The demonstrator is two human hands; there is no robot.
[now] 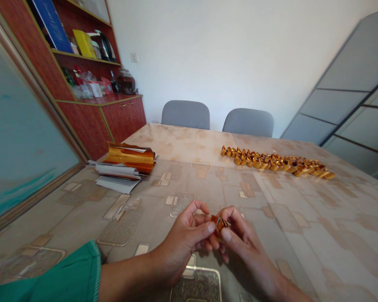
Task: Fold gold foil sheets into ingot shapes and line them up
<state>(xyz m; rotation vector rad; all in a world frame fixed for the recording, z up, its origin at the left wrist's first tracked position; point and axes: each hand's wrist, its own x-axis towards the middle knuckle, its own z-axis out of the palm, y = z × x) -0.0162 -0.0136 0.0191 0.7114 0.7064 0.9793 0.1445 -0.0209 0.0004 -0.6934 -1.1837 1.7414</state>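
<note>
A small folded piece of gold foil paper (219, 223) is pinched between my two hands, above the near part of the table. My left hand (193, 228) grips its left side, thumb on top and fingers curled beneath. From the other side my right hand (239, 235) holds it with thumb and bent index finger. Parts of the piece are hidden by the fingertips. Farther off to the right, rows of folded gold paper pieces (271, 161) stand close together. Over on the left lies a curled stack of gold paper sheets (130, 157) with pale undersides.
A patterned cover lies over the table (204, 142). Two grey chairs (185, 113) stand at its far side by the white wall. A reddish wooden cabinet (85, 121) with filled shelves is at the left, grey panelled doors (343, 92) at the right.
</note>
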